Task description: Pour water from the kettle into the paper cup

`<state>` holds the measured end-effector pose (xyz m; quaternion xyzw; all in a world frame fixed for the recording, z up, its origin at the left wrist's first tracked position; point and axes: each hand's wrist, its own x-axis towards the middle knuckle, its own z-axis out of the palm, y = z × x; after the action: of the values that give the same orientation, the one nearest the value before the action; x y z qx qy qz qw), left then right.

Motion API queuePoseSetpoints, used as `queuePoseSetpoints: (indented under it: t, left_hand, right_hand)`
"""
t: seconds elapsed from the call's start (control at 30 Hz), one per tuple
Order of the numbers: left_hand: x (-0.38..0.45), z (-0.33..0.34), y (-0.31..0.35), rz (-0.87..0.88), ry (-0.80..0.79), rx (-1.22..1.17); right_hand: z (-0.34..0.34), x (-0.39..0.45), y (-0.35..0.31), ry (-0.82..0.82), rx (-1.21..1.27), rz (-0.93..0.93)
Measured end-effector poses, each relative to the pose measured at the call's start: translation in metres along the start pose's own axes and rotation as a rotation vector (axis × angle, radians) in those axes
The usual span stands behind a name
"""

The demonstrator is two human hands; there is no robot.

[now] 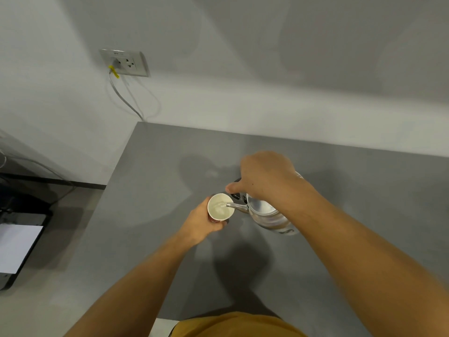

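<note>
**Operator:** Fingers (220, 226) of my left hand (201, 223) are wrapped around the paper cup (220, 207), holding it upright over the grey table (158, 178); I can't tell whether its base touches. My right hand (264, 178) is closed over the black handle of the kettle (266, 211), thumb forward.

**Second:** Where's the spout?

**Operator:** Over the rim, tip inside the cup's mouth. I see water in there already.

**Second:** Risks?

**Operator:** Overfilling, I'd judge, if I keep the tilt too long. Squeezing thin paper could buckle it and spill. If the spout knocks the rim, the cup may tip.

**Second:** Arm pose?

**Operator:** Right forearm comes in from lower right, wrist bent, kettle tipped left. Left forearm reaches up from below.
</note>
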<state>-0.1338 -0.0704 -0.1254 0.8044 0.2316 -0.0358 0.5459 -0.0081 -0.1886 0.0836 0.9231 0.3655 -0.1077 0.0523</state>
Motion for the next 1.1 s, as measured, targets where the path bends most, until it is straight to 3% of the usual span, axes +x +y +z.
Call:
queuePoseSetpoints:
  t: [1.1]
  left_hand:
    - [0.0022,0.0021,-0.0053,0.007,0.008,-0.003]
  right_hand:
    - [0.0016,0.0009,-0.0020,0.013,-0.008,-0.010]
